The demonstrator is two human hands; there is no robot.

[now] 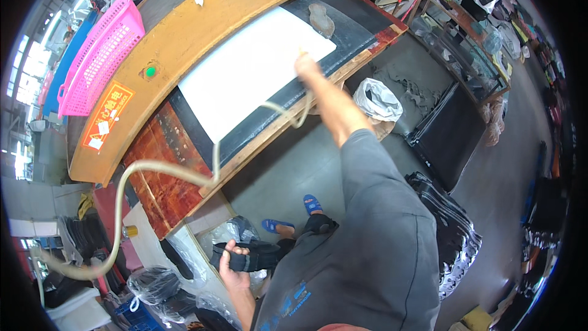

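My right hand [306, 65] reaches out over the machine bed and is closed on the end of a pale rubber hose [165, 168] that loops down to the left and past the bed's edge. The hose tip sits at the corner of a white cutting board [245, 73] lying on the black bed [349, 21]. My left hand [231, 266] hangs low by my side and grips a stack of black cut pieces [257, 256]. A brownish sole-shaped piece [321, 19] lies on the black bed beyond the white board.
A yellow machine head [202, 30] with a green button arches over the bed, and a pink plastic basket [98, 55] rests on it. Plastic bags [378, 99] lie on the concrete floor, with black sheet stacks [450, 129] at right and cluttered shelves beyond.
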